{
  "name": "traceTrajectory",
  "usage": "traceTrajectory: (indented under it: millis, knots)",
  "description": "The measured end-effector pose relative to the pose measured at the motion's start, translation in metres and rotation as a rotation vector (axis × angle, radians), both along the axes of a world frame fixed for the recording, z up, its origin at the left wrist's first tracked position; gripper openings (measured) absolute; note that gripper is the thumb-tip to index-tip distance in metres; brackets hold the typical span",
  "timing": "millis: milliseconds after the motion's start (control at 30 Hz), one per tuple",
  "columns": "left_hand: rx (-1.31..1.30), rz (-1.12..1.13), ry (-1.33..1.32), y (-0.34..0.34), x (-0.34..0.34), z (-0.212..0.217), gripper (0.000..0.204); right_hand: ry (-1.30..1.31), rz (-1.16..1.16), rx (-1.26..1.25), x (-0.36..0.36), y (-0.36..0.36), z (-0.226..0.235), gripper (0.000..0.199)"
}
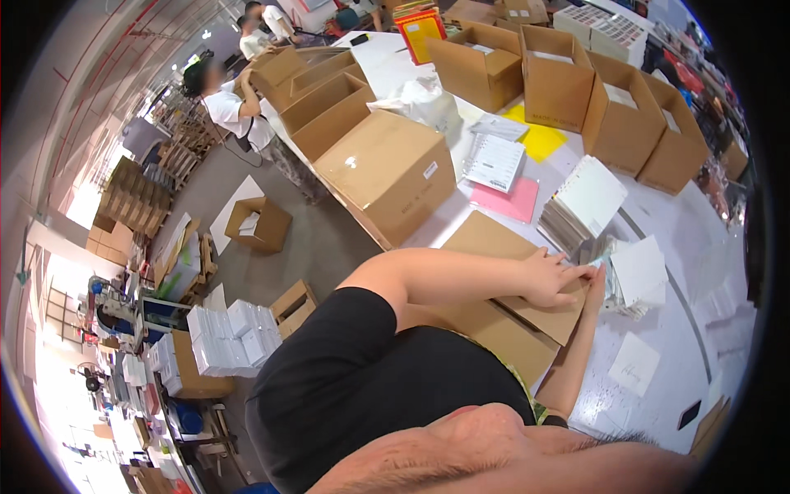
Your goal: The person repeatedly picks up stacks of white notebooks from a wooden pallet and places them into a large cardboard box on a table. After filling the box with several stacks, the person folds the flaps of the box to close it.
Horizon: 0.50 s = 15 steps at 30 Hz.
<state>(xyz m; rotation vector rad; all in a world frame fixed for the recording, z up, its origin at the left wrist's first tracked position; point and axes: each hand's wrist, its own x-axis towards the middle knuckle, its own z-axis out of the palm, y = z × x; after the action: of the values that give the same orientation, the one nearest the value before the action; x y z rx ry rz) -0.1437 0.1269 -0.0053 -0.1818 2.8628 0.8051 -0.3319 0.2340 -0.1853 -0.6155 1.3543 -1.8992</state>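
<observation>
A flat-topped brown carton (469,325) sits right in front of me, its upper flaps lying nearly flat. My left hand (547,277) rests on the flap with its fingers spread, one stretched toward the right hand. At the carton's right edge, my right hand (597,284) points upward, its fingertips close to or touching the left ones. Its fingers are partly hidden, so whether it holds anything does not show. Beside it stands a stack of white square pieces (640,272) with clear plastic around part of it.
Beyond lie a taller white stack (586,198), a spiral-bound white planner (494,162), a pink sheet (506,200) and a yellow sheet (535,136). Several open cartons (555,78) line the back; a large closed carton (387,169) stands at left. A co-worker (234,107) handles boxes across the table.
</observation>
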Motion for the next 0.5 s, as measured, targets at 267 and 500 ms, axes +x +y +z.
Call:
traceTrajectory:
  millis: [267, 500]
  knots:
    - [-0.16, 0.176, -0.019, -0.008, -0.028, -0.023, 0.039, 0.06, -0.168, -0.044, 0.033, 0.013, 0.034, 0.049]
    - [-0.314, 0.069, 0.07, -0.023, -0.025, -0.037, 0.036, 0.224, -0.656, -0.446, -0.067, 0.09, 0.089, 0.075]
